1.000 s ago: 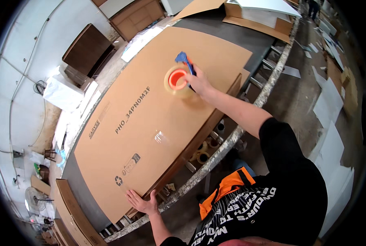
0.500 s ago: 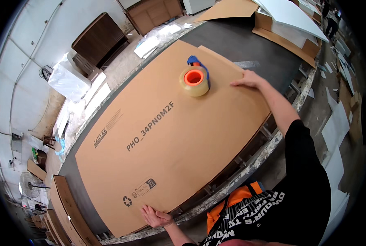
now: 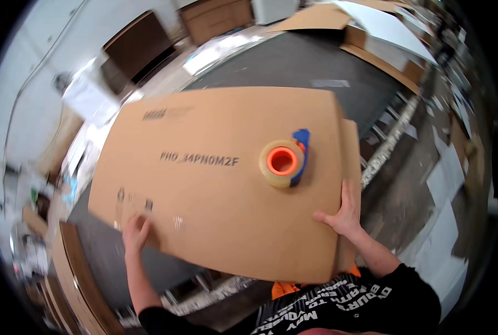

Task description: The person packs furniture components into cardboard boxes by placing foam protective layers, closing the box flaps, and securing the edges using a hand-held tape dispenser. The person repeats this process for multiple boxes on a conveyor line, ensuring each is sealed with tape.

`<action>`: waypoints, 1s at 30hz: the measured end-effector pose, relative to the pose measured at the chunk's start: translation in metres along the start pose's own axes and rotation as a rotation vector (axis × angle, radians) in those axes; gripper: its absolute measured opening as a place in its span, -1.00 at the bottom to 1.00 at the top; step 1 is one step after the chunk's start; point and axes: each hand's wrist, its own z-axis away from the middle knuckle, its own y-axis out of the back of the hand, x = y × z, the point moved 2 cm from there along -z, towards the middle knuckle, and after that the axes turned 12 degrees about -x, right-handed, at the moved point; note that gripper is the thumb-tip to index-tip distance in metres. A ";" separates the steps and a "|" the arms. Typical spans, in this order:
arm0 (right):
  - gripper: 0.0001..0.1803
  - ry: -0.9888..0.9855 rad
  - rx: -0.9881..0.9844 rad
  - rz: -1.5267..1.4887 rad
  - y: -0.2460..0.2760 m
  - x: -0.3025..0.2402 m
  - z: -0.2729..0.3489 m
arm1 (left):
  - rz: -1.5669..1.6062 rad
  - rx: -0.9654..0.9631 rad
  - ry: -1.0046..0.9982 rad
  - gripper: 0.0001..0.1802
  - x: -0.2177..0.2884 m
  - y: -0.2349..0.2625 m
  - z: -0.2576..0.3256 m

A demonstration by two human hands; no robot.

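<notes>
A large flat cardboard carton (image 3: pixel 221 218) lies slantwise across the dark work surface, its near edge reaching out over the table's front edge. At its near left edge, my left hand (image 3: pixel 134 234) grips the carton, some fingers hidden. My right hand (image 3: pixel 345 215) holds the right end, thumb on the top face and fingers stretched along the side. On top of the carton, toward the right, rests a tape dispenser (image 3: pixel 301 138) with a roll of clear tape (image 3: pixel 268 167) on an orange core. Neither hand touches it.
The dark conveyor table (image 3: pixel 249 64) has a speckled rail (image 3: pixel 391 142) along its edge. An opened carton with white panels (image 3: pixel 385 33) lies at the far right. Long cardboard pieces (image 3: pixel 81 273) stand at the near left. White sheets (image 3: pixel 447 170) litter the floor at right.
The carton has turned clockwise and come nearer to me, carrying the tape dispenser with it. My left hand has moved left and up with its edge; my right hand has moved nearer.
</notes>
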 end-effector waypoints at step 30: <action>-0.28 0.036 -0.135 0.476 0.067 0.055 -0.150 | -0.057 0.155 -0.452 -0.20 0.187 -0.171 0.233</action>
